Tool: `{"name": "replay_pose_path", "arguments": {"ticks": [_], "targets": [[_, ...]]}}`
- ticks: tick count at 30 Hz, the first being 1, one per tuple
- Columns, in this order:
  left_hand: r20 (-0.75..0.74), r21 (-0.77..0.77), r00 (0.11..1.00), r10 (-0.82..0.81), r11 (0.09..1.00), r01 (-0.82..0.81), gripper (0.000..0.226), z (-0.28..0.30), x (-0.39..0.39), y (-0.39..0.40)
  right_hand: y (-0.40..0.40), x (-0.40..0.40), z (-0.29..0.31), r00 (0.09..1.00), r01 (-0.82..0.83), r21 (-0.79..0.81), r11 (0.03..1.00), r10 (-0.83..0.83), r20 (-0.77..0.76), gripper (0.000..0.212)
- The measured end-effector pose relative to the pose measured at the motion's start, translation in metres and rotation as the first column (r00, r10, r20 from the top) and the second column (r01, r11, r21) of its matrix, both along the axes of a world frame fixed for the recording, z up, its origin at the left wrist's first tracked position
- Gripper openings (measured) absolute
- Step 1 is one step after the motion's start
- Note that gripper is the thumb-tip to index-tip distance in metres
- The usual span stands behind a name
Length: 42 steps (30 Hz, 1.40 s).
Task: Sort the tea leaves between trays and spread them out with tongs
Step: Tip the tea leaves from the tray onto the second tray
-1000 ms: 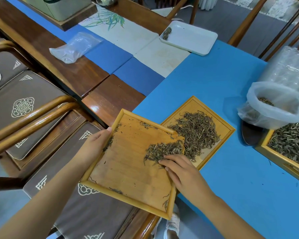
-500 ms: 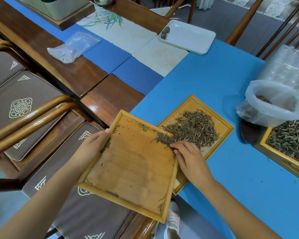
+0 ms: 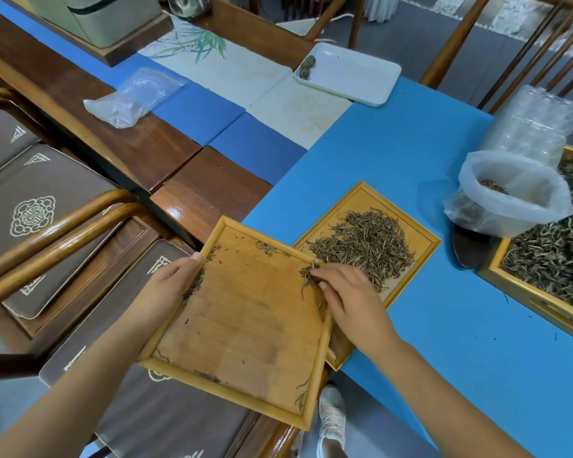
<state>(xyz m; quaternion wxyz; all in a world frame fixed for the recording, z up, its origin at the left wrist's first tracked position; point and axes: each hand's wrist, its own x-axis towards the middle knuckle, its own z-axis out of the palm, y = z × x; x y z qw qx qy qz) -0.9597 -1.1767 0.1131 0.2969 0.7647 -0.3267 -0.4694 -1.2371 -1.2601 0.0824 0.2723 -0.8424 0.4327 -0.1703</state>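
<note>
Blue cloth (image 3: 411,180) covers the table where I work, with brown cushioned chairs (image 3: 30,206) off to the left. Nearest me, my left hand (image 3: 169,285) grips the left rim of a wooden tray (image 3: 245,332), thumb over the edge, holding it tilted so that its right edge overlaps a second tray. This near tray is almost bare; only stray leaves cling along its rims and corners. My right hand (image 3: 348,292) rests at the tray's far right corner, fingers curled loosely on a small tuft of tea leaves (image 3: 308,274); I cannot tell whether the fingers pinch it or only push it. Just beyond, the second wooden tray (image 3: 420,233) lies flat on the cloth and carries the main heap of tea leaves (image 3: 364,249) across its middle. To the right, a clear plastic bag (image 3: 516,196) stands open with some leaves inside, and beside it, at the right edge of view, a larger tray (image 3: 523,292) is full of tea. Farther off, a white tray (image 3: 354,74) holds a few small dark balls in its left corner, and a crumpled plastic bag (image 3: 133,97) lies on the wooden table at far left.
</note>
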Motion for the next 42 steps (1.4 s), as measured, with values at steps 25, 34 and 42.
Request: {"name": "replay_pose_path", "arguments": {"ticks": [25,34,42], "targets": [[0.023,0.033,0.999,0.045,0.998,-0.045,0.033,0.007,-0.008,-0.001,-0.005,-0.017,-0.006,0.986,0.159,0.117,0.980,-0.163,0.028,0.026],[0.011,0.031,0.998,0.056,0.998,-0.057,0.031,0.009,-0.017,-0.016,-0.012,-0.039,0.005,0.948,0.291,0.140,0.946,-0.305,0.091,0.026],[-0.038,-0.010,0.999,0.006,1.000,-0.007,0.034,0.007,-0.031,-0.034,-0.010,-0.062,0.007,0.913,0.368,0.163,0.915,-0.389,0.124,0.026]]}}
